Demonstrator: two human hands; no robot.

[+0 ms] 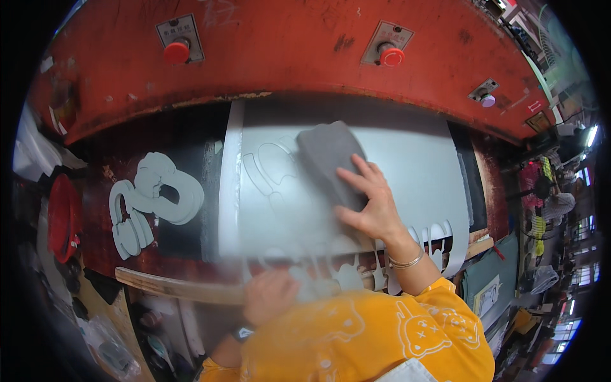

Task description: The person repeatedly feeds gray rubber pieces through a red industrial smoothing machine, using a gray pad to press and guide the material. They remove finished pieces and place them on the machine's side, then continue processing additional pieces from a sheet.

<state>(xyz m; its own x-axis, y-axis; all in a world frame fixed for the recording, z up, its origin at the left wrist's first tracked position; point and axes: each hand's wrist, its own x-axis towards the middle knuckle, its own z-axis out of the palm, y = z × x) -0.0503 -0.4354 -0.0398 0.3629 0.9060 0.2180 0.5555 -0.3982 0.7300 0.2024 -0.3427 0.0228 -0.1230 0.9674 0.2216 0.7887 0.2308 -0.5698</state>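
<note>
My right hand (369, 202) grips the right side of a thick grey block (331, 149), with the thumb at its near end and the fingers along its edge. The block rests on or just over a wide pale sheet (407, 172); its underside is hidden. Curved outlines (258, 172) mark the sheet to the left of the block. Close to my body, my left hand (272, 293) is smeared by motion beside the sheet's near edge, its fingers unclear. Along that edge, a cut-out strip of the sheet (439, 239) shows rounded gaps.
Stacked pale cut pieces (172, 194) lie on the dark surface at left. A red machine beam (280, 54) spans the far side, carrying red push buttons (391, 56). A wooden rail (178, 285) runs along the near edge. A red basin (62, 216) stands at far left.
</note>
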